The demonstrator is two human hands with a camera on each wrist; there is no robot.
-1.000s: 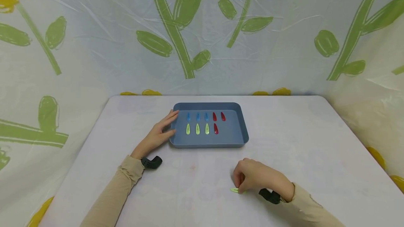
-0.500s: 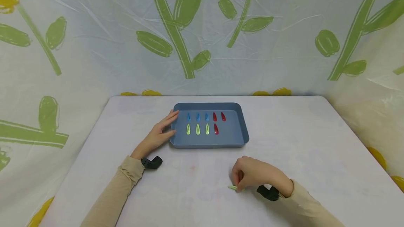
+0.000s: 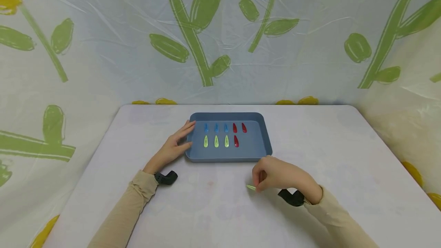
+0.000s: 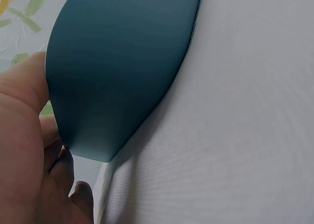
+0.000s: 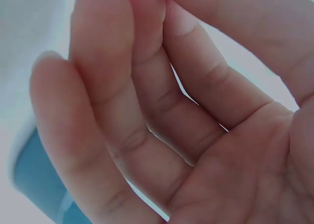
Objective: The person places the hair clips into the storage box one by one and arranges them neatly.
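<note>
My right hand (image 3: 280,174) pinches a light green snap hair clip (image 3: 251,187) between thumb and fingertips, just in front of the blue tray (image 3: 227,160). In the right wrist view the curled fingers (image 5: 103,52) fill most of the picture, and the clip cannot be made out. My left hand (image 3: 173,146), fingers extended, touches the tray's left edge. Inside the tray, the back row has three blue clips (image 3: 216,128) and two red clips (image 3: 235,128). Three light green clips (image 3: 216,141) and one red clip (image 3: 236,141) form the front row.
The tray stands on a pale table (image 3: 310,137), towards its back edge. Behind and beside the table hangs a flower-printed curtain (image 3: 138,68). Dark bands (image 3: 166,178) sit on both wrists.
My right hand has lifted the light green clip off the table and moved it forward, nearer the tray. The left hand and the clips in the tray have stayed put.
</note>
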